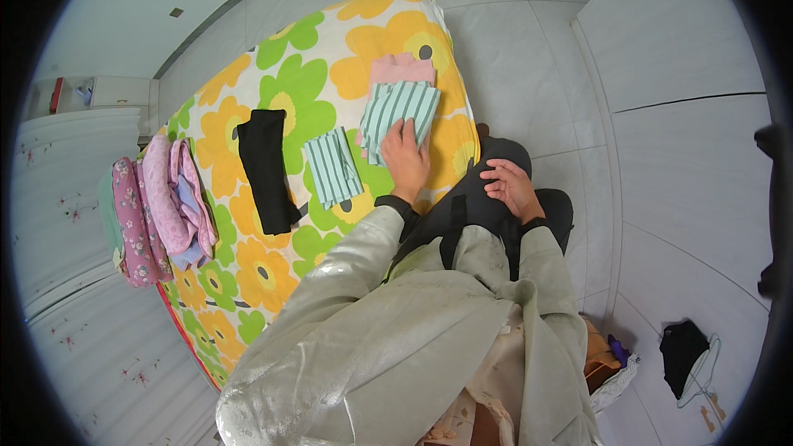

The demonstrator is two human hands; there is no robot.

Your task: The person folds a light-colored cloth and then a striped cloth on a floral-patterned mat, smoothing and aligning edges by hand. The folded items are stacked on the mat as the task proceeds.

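My left hand (405, 157) lies flat on a folded green-and-white striped cloth (398, 109) that sits on the flowered bed sheet (248, 223). Under that cloth's far edge lies a folded pink cloth (398, 69). A second folded striped cloth (332, 167) lies just left of my hand, and a folded black garment (266, 168) lies further left. My right hand (512, 188) rests on my dark-trousered thigh (496, 157), fingers loosely curled, holding nothing.
A heap of pink patterned bedding (157, 206) lies at the bed's left edge. Grey tiled floor (529, 49) lies right of the bed. A dark garment on a hanger (684, 353) lies on the floor at lower right. White cabinet doors (677, 41) stand at the right.
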